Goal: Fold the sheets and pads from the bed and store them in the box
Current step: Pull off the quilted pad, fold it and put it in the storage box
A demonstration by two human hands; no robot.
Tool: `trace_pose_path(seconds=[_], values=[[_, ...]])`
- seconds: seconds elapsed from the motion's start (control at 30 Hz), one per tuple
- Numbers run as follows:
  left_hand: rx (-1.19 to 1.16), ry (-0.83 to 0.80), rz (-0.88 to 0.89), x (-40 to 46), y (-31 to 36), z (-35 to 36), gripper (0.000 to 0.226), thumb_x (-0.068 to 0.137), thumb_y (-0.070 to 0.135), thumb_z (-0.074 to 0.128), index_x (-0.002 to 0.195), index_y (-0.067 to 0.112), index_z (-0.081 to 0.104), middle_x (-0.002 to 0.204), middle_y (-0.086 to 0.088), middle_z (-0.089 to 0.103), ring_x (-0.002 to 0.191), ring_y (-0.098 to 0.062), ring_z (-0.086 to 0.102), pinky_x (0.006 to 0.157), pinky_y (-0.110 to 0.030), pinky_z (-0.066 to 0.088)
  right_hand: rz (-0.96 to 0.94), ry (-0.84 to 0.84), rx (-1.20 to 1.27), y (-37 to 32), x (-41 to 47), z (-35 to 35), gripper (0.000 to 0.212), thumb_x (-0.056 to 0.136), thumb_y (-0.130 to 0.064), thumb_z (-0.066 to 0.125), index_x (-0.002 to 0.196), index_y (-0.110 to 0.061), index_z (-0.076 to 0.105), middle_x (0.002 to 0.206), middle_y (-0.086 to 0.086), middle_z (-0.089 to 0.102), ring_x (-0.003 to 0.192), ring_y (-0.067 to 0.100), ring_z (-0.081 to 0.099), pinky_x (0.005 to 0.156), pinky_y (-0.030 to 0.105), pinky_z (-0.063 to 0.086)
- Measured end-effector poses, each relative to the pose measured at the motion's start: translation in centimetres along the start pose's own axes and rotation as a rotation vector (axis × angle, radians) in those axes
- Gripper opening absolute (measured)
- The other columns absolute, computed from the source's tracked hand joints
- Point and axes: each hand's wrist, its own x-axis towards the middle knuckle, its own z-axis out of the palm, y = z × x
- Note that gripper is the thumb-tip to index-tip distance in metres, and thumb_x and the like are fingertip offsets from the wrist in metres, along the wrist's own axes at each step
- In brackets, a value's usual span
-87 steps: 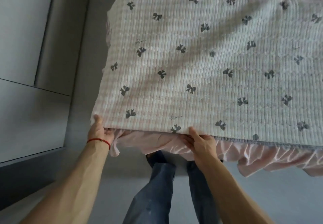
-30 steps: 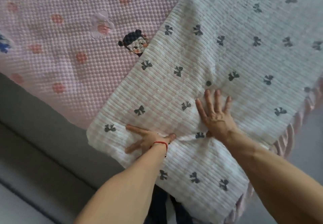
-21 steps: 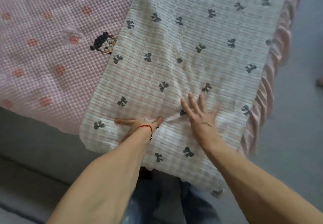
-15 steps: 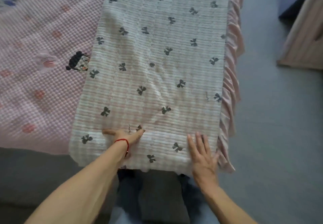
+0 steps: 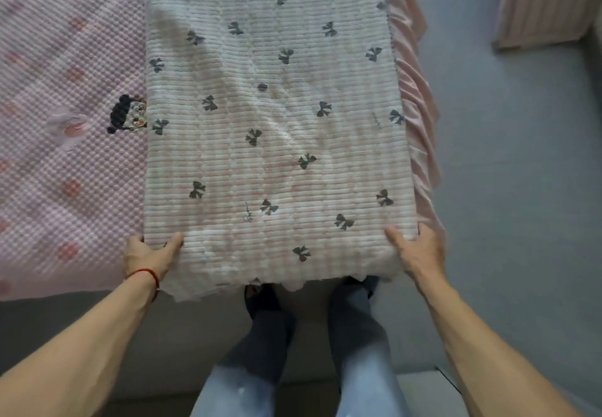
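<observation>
A person stands at the bed's near edge, mid-fold, it seems, on a ribbed white pad (image 5: pixel 277 130) printed with grey bows. The left hand (image 5: pixel 148 255) pinches the pad's near left corner, thumb on top, fingers beneath. The right hand (image 5: pixel 415 253) grips the near right corner likewise. The pad lies on a pink coverlet (image 5: pixel 65 143), folded into a long strip. Next, probably, both corners lift together toward the pad's far end.
</observation>
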Motion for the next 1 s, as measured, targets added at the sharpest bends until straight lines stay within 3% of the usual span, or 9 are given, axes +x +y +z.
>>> trace_pose_path(seconds=[0.07,0.2,0.33,0.43,0.53,0.67,0.73,0.9,1.0], values=[[-0.098,-0.113,0.042,-0.3,-0.4,-1.5,0.031,0.090,0.035,0.075,0.107,0.009,0.070,0.104,-0.014,0.072,0.091,-0.031,0.069,0.074,-0.028,0.057,-0.053,-0.112,0.055,0.2,0.0,-1.6,0.024,0.088,-0.041,0.079,0.102,-0.021,0.076,0.093,0.000,0.078,0.080,0.023,0.074,0.068,0.030,0.054],[-0.040,-0.092,0.126,-0.5,-3.3,-4.0,0.054,0.095,0.056,0.061,0.105,0.005,0.075,0.096,-0.014,0.070,0.091,-0.028,0.063,0.080,-0.038,0.047,-0.015,-0.277,0.226,0.2,-0.8,-4.5,0.039,0.086,-0.053,0.076,0.100,-0.017,0.076,0.080,-0.008,0.078,0.065,0.003,0.072,0.050,0.016,0.049],[-0.141,-0.317,0.065,-1.3,-4.8,-3.1,0.044,0.090,0.042,0.071,0.115,0.006,0.070,0.111,-0.015,0.073,0.095,-0.028,0.068,0.091,-0.041,0.052,0.036,-0.459,0.179,1.1,-1.1,-4.6,0.053,0.073,-0.045,0.087,0.115,-0.016,0.072,0.095,-0.009,0.080,0.087,0.009,0.076,0.063,0.017,0.054],[-0.167,-0.509,0.029,-1.2,-6.4,-3.1,0.075,0.057,0.046,0.095,0.119,0.014,0.069,0.109,-0.007,0.077,0.101,-0.026,0.073,0.097,-0.047,0.054,0.055,-0.460,0.181,2.4,-1.6,-4.6,0.092,0.042,-0.061,0.098,0.118,-0.018,0.070,0.104,-0.006,0.080,0.096,0.012,0.076,0.074,0.023,0.061],[-0.131,-0.633,0.001,-2.0,-7.8,-4.0,0.082,0.045,0.050,0.096,0.115,0.016,0.073,0.105,-0.003,0.078,0.100,-0.024,0.074,0.098,-0.045,0.054,0.129,-0.484,0.148,3.3,-2.5,-4.5,0.075,0.052,-0.047,0.099,0.113,-0.012,0.073,0.096,0.001,0.080,0.086,0.020,0.078,0.067,0.032,0.063],[-0.205,-0.733,-0.015,-4.0,-9.6,-5.0,0.085,0.049,0.048,0.094,0.122,0.012,0.069,0.112,-0.009,0.076,0.105,-0.028,0.073,0.100,-0.051,0.053,0.198,-0.573,0.096,4.4,-4.5,-4.6,0.083,0.047,-0.051,0.095,0.116,-0.009,0.075,0.102,0.007,0.080,0.095,0.025,0.077,0.091,0.041,0.060],[-0.304,-0.703,-0.039,-5.4,-10.2,-5.6,0.082,0.055,0.044,0.091,0.125,0.010,0.066,0.113,-0.013,0.075,0.104,-0.033,0.073,0.093,-0.051,0.058,0.192,-0.566,0.106,4.7,-6.0,-5.2,0.079,0.051,-0.051,0.094,0.115,-0.010,0.075,0.103,0.005,0.080,0.096,0.022,0.077,0.087,0.035,0.062],[-0.333,-0.543,0.022,-8.0,-9.0,-8.1,0.049,0.082,0.038,0.080,0.122,0.014,0.065,0.111,-0.008,0.076,0.096,-0.026,0.074,0.078,-0.038,0.058,0.166,-0.485,0.141,2.9,-10.6,-7.2,0.030,0.087,-0.026,0.079,0.115,-0.014,0.073,0.095,-0.010,0.080,0.085,0.007,0.076,0.065,0.016,0.057],[-0.266,-0.496,0.048,-8.1,-7.9,-10.7,0.047,0.084,0.043,0.079,0.119,0.015,0.063,0.109,-0.005,0.074,0.096,-0.023,0.072,0.074,-0.035,0.057,0.172,-0.523,0.121,1.0,-13.0,-9.0,0.034,0.085,-0.024,0.084,0.116,-0.016,0.072,0.102,-0.005,0.080,0.094,0.012,0.076,0.079,0.025,0.059]])
